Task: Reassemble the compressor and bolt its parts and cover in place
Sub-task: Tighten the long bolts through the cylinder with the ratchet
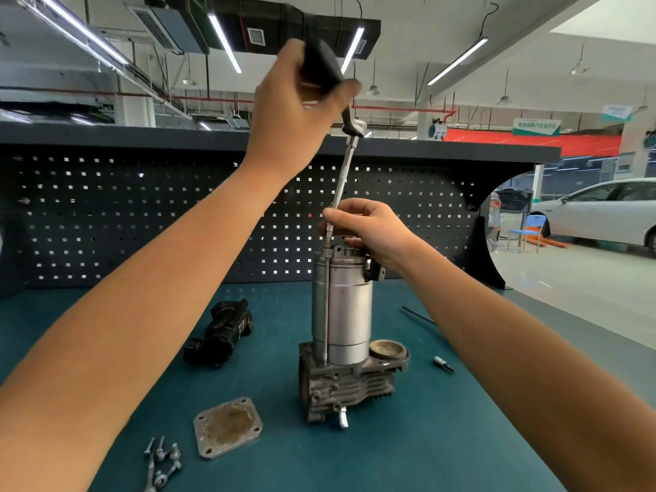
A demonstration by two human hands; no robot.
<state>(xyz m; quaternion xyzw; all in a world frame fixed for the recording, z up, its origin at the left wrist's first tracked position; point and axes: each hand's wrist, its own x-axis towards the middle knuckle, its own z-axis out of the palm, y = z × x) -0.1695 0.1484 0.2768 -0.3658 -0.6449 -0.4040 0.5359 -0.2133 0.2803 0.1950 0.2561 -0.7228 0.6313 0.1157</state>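
The compressor [346, 314] stands upright on the green bench mat, a silver cylinder on a finned grey base. A long bolt [326, 307] runs down its left side. My left hand [294, 111] grips the black handle of a ratchet [324, 69] held high. Its long extension bar [342, 179] slants down to the top of the cylinder. My right hand [365, 227] pinches the lower end of that bar just above the cylinder's top. A square metal cover plate [227, 427] lies flat in front of the compressor, with several loose bolts [161, 459] to its left.
A black plastic part [222, 333] lies left of the compressor. A small socket bit [443, 364] and a thin dark rod [419, 315] lie on the mat to the right. A dark pegboard [142, 214] backs the bench. A white car [603, 211] is parked far right.
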